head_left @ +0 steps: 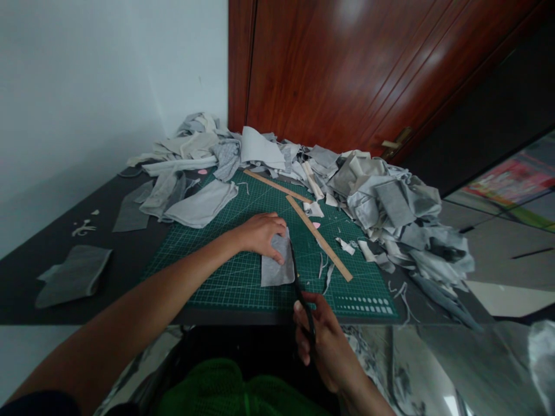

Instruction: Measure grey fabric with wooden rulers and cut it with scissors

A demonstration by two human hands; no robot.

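A small rectangular piece of grey fabric (275, 270) lies on the green cutting mat (243, 292). My left hand (262, 234) holds it down, its fingers curled at the top and its thumb resting lower on the cloth. Below and to the right, my right hand (318, 329) is wrapped around the dark handles of a pair of scissors (296, 277). The scissors point away from me, with the blades along the fabric's right edge. Whether the blades are parted is too unclear to see.
Two wooden rulers, one nearer (319, 238) and one farther (277, 185), lie on the mat. Heaped fabric scraps (385, 196) line the back and right. Folded grey cloth (203, 203) is at left, another folded piece (76, 274) near the table's left edge. A wooden door (329, 69) stands behind.
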